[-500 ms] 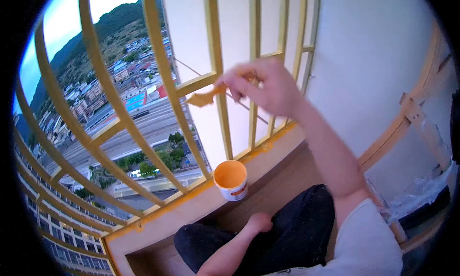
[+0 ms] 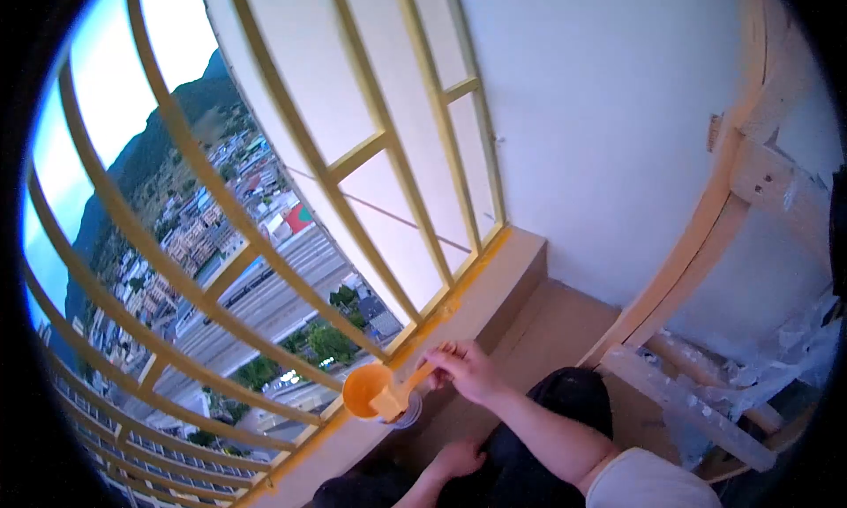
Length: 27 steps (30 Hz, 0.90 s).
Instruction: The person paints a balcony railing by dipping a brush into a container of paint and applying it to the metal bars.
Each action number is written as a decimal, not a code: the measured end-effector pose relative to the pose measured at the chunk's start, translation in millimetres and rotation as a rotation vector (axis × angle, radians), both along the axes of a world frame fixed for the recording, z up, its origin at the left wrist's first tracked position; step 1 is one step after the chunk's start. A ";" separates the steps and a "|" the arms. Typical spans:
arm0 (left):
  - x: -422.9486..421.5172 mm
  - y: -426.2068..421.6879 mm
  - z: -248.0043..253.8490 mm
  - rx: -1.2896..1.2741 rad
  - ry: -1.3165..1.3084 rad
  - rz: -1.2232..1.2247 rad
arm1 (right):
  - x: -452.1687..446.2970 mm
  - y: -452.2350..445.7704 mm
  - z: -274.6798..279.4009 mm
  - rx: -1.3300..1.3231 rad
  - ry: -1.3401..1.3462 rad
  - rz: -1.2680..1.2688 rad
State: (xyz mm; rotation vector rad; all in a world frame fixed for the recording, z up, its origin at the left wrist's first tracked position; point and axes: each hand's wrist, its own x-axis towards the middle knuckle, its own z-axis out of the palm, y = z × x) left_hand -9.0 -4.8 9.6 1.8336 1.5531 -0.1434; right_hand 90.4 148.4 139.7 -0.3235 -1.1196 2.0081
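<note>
My right hand (image 2: 462,370), two o'clock from the bucket (image 2: 360,387), grasped the brush (image 2: 400,395) — railing (image 2: 357,158) seemingly coated, remainder unclear; left hand (image 2: 459,459), grip indiscernible.

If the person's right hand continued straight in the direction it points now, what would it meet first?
Probably the paint bucket: the right hand points toward it, and the paintbrush it holds already overlaps the opening. Depth is unclear, so it might pass above the rim.
</note>
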 end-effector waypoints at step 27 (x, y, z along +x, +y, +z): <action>135.1 16.0 344.4 0.783 -2.082 -0.315 | 28.3 24.4 -7.8 -0.010 -0.132 -0.275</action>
